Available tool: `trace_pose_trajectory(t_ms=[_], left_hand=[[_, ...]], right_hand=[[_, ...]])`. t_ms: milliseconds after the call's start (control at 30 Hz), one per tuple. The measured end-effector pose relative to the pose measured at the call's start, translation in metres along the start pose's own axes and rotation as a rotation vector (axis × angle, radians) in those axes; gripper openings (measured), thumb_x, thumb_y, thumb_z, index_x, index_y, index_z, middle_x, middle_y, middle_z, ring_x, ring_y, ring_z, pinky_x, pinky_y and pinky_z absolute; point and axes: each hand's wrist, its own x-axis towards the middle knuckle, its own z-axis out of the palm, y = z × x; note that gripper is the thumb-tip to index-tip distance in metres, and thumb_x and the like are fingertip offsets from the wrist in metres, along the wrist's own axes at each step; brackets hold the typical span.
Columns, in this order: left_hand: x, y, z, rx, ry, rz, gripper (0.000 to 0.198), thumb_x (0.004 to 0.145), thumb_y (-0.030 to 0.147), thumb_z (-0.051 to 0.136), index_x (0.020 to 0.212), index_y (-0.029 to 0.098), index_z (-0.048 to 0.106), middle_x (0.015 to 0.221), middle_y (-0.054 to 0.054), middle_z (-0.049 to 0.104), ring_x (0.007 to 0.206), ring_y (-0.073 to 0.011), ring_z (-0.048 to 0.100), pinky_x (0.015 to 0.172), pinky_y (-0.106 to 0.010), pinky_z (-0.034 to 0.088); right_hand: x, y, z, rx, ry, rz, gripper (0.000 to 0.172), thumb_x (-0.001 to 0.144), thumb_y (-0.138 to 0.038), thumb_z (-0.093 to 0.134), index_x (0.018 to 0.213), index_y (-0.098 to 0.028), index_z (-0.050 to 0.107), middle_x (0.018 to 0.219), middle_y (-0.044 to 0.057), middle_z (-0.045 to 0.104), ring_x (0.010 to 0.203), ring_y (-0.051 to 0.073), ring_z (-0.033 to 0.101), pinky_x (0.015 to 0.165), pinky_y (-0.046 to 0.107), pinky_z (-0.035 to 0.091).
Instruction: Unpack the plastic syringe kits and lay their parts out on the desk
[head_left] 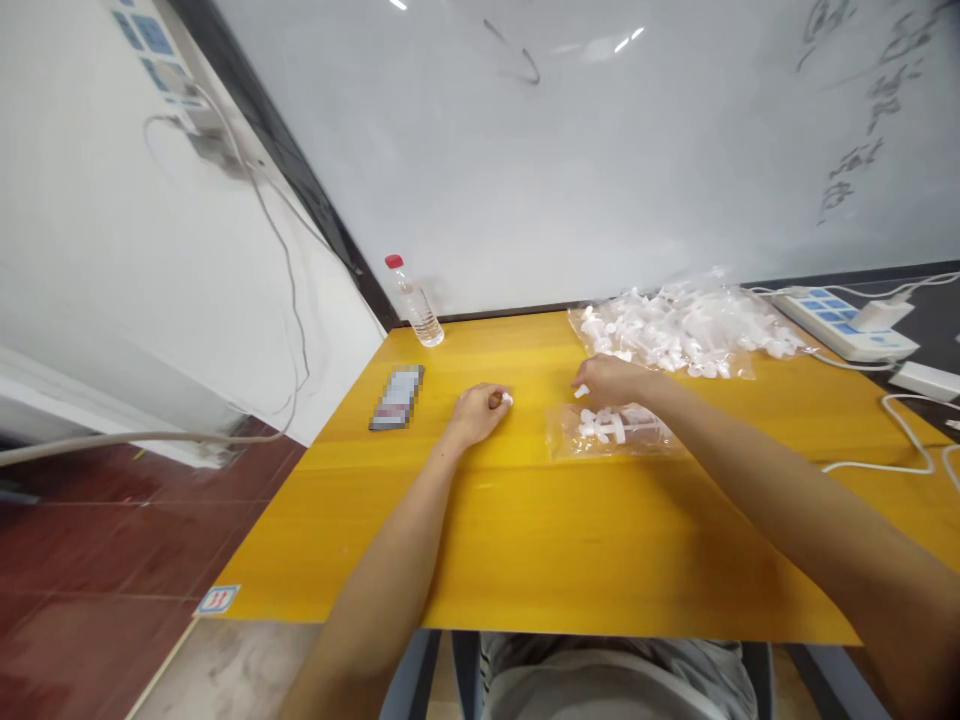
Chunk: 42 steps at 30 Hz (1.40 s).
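My left hand (pixel 478 414) rests low over the yellow table, its thumb and forefinger pinched on a small white plastic piece (pixel 508 399). Across from it, my right hand (pixel 609 380) is closed on another small white piece (pixel 581 391), which sticks out below the fingertips. The two hands are apart. Just under my right hand and wrist lies a small clear plastic bag (pixel 559 435) with several white plastic parts (pixel 613 425) in it; my forearm covers its right end. The exact kind of these parts is too small to tell.
Behind my right hand is a large clear bag full of white plastic parts (pixel 682 325). A water bottle (pixel 420 312) with a red cap and a phone (pixel 397 397) are at the left. A power strip (pixel 832 325) and white cables lie at the right. A whiteboard (pixel 600 170) borders the table's back.
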Motion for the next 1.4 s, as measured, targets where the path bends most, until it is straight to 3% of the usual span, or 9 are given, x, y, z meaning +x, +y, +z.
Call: trace_pose_trajectory(t_ms=[100,267,467,633,800,933,1133,1400], left_hand=[[0.0,-0.005,0.002,-0.056,0.003,-0.006,0.026,0.09,0.037,0.066,0.108,0.024,0.079,0.095,-0.005,0.08,0.085,-0.0205,0.074,0.086,-0.031,0.058],[0.006,-0.011,0.0,-0.134,0.008,-0.038,0.028,0.092,0.04,0.064,0.106,0.022,0.079,0.088,-0.004,0.079,0.079,-0.0193,0.073,0.079,-0.03,0.058],[0.013,-0.006,-0.006,-0.18,-0.017,-0.031,0.024,0.089,0.038,0.067,0.104,0.021,0.077,0.084,-0.003,0.078,0.077,-0.019,0.072,0.078,-0.029,0.056],[0.006,0.011,-0.008,-0.286,-0.098,0.017,0.025,0.09,0.044,0.067,0.096,0.021,0.074,0.083,-0.002,0.078,0.072,-0.0166,0.07,0.069,-0.026,0.054],[-0.002,0.013,-0.012,-0.257,-0.116,0.009,0.029,0.088,0.048,0.067,0.095,0.021,0.074,0.079,-0.001,0.076,0.068,-0.0161,0.066,0.068,-0.026,0.054],[0.0,0.0,-0.021,-0.11,-0.06,-0.004,0.03,0.089,0.05,0.064,0.095,0.023,0.074,0.08,-0.001,0.076,0.067,-0.0164,0.065,0.069,-0.027,0.052],[0.007,-0.013,-0.03,-0.009,-0.019,-0.016,0.03,0.091,0.051,0.064,0.097,0.024,0.074,0.084,-0.002,0.077,0.069,-0.0177,0.067,0.071,-0.028,0.051],[0.024,-0.026,-0.024,0.046,0.004,-0.043,0.027,0.093,0.046,0.062,0.102,0.023,0.073,0.087,-0.004,0.079,0.076,-0.0199,0.071,0.074,-0.029,0.052]], right_hand=[[0.019,0.002,0.005,0.017,-0.025,0.005,0.019,0.071,-0.016,0.071,0.088,-0.018,0.081,0.093,0.01,0.077,0.088,0.023,0.071,0.084,0.031,0.053],[0.032,-0.002,0.007,0.129,0.064,0.009,0.03,0.084,-0.023,0.06,0.108,-0.015,0.077,0.103,0.009,0.076,0.089,0.019,0.068,0.081,0.028,0.049],[0.051,-0.009,0.009,0.269,0.049,-0.021,0.027,0.085,-0.036,0.065,0.097,-0.017,0.08,0.085,0.002,0.074,0.079,0.015,0.065,0.074,0.026,0.046],[0.03,-0.019,0.0,0.319,-0.004,-0.067,0.024,0.087,-0.036,0.067,0.095,-0.018,0.08,0.084,0.001,0.072,0.076,0.012,0.062,0.072,0.024,0.044],[0.004,-0.049,-0.008,0.229,-0.065,-0.288,0.023,0.094,-0.026,0.057,0.1,-0.021,0.08,0.101,0.005,0.074,0.085,0.015,0.065,0.08,0.027,0.046],[0.002,-0.046,-0.014,0.113,-0.052,-0.099,0.02,0.089,-0.024,0.062,0.098,-0.018,0.079,0.105,0.007,0.076,0.094,0.022,0.069,0.085,0.031,0.048],[0.006,-0.007,-0.008,0.152,0.038,0.14,0.023,0.084,-0.024,0.061,0.094,-0.018,0.081,0.096,0.005,0.078,0.087,0.021,0.071,0.078,0.029,0.051],[0.013,-0.003,0.004,0.269,0.038,0.183,0.025,0.084,-0.025,0.062,0.097,-0.019,0.082,0.094,0.002,0.08,0.084,0.02,0.073,0.078,0.028,0.054]])
